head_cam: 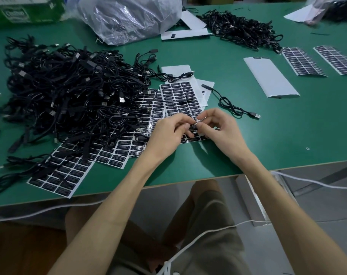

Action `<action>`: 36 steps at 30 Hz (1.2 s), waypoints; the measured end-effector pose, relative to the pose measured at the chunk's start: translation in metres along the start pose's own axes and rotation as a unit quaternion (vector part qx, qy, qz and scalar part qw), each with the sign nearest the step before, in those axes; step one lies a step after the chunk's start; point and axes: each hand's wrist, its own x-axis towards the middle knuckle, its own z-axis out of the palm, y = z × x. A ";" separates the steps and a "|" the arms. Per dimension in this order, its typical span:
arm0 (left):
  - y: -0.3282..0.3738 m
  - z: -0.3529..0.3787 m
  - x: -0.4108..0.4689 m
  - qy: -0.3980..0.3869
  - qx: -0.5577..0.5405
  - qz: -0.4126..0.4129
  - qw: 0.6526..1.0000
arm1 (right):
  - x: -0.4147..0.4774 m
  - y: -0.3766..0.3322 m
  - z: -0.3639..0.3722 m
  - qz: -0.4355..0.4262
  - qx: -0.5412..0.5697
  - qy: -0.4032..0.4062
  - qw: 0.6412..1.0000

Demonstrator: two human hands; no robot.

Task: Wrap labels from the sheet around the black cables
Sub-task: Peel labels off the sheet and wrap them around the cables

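label pinched between left hand and right hand.

A cable pile is spread over the left of the table, partly on the label sheets. A label is held between the left hand and right hand above them. A lone cable is laid to their right; a bag is set behind the pile.

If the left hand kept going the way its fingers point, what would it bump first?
Probably the right hand: the left hand points at it, both pinching one small black piece.
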 end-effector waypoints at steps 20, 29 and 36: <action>0.008 -0.001 -0.003 0.007 -0.007 0.014 1.000 | 0.000 -0.002 0.003 0.014 -0.036 0.000 0.999; 0.010 -0.002 -0.004 0.004 -0.004 0.014 1.000 | -0.001 -0.005 0.003 0.014 -0.050 -0.005 0.999; 0.008 -0.001 -0.003 0.011 -0.005 0.009 1.000 | -0.001 -0.004 0.004 0.013 -0.060 -0.004 0.998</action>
